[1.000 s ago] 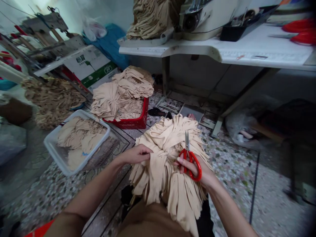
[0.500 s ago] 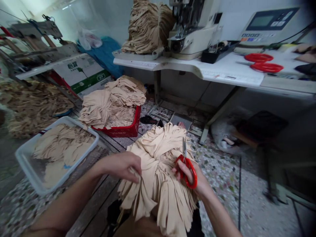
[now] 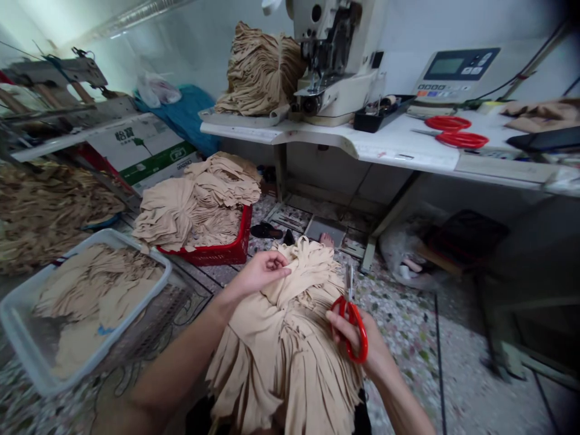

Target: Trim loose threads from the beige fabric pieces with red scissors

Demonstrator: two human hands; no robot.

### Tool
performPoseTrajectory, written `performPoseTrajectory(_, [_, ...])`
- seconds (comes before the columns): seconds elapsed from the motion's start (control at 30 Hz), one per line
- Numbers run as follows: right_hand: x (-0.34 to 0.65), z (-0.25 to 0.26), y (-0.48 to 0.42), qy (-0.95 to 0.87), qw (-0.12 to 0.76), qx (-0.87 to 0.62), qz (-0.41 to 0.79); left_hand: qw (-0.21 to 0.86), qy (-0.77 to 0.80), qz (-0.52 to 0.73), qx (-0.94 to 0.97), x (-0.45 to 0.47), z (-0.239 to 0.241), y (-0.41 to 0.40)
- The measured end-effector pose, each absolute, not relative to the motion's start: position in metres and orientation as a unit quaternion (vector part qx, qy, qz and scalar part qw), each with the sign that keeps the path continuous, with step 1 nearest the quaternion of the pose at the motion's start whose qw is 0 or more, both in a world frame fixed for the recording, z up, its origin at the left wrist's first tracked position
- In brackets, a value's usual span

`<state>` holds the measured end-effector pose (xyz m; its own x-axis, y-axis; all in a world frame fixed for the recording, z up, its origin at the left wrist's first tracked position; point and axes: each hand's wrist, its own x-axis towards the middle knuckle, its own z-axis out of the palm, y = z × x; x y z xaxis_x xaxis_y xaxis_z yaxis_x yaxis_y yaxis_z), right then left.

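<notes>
Lifted the left hand [image 3: 257, 273] away from the lower left edge of the beige fabric bundle [image 3: 285, 350], where apparently pinching a strip half a second ago, and brought it to the upper left, close by the bunched top. Left the lower ends hanging loose and fanned, no longer drawn aside. Holding the left fingers curled, thumb and forefinger nearly together just at a pale fold; perhaps pinching it, but too blurred at the tips to tell.

Gripping the red-handled scissors [image 3: 348, 301] in the right hand [image 3: 372, 341], fingers wrapped round the handles, much as before. Pointing the blades upward beside the bundle's right flank, with no cloth visible between them. Meaning, for the work in hand, a change of place on the bundle for the left hand alone, with no cut under way, judging by the blades.

Keeping the bundle between the forearms, close to the body, well apart from the red crate [image 3: 235, 249] and the plastic tub [image 3: 118, 326] to the left. Raised and turned the view rightward too since a second ago, bringing the sewing machine [image 3: 338, 99] and control panel [image 3: 457, 69] on the desk [image 3: 385, 142] into fuller sight.
</notes>
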<state>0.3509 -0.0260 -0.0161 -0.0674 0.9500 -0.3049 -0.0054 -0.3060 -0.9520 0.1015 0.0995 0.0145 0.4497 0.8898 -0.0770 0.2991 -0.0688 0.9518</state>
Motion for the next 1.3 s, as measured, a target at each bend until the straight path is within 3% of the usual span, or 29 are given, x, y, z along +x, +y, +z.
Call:
performPoseTrajectory(0.1, [0.346,-0.007,-0.012,-0.405,0.444,-0.543,0.587,0.595,0.412,0.268,0.636,0.099,0.025,0.088])
performPoseTrajectory(0.33, [0.326,0.008,0.016,-0.439,0.499,-0.532,0.524,0.548,0.423,0.187,0.697,0.120,0.038,0.066])
performPoseTrajectory(0.6, [0.354,0.012,0.011,-0.419,0.545,-0.490,0.535,0.639,0.365,0.205,0.646,0.137,0.042,0.069])
performPoseTrajectory(0.83, [0.353,0.008,-0.003,-0.418,0.520,-0.526,0.527,0.516,0.463,0.248,0.677,0.158,0.043,0.054])
performPoseTrajectory(0.93, [0.353,0.013,-0.001,-0.424,0.537,-0.546,0.484,0.577,0.433,0.234,0.652,0.157,0.040,0.053])
performPoseTrajectory(1.1, [0.355,0.020,0.004,-0.468,0.482,-0.530,0.518,0.713,0.353,0.153,0.586,0.147,0.035,0.057])
performPoseTrajectory(1.2, [0.356,0.016,0.003,-0.464,0.476,-0.517,0.540,0.701,0.350,0.144,0.605,0.143,0.031,0.060])
performPoseTrajectory(1.3, [0.369,0.008,-0.004,-0.502,0.442,-0.519,0.532,0.668,0.376,0.215,0.606,0.141,0.032,0.065])
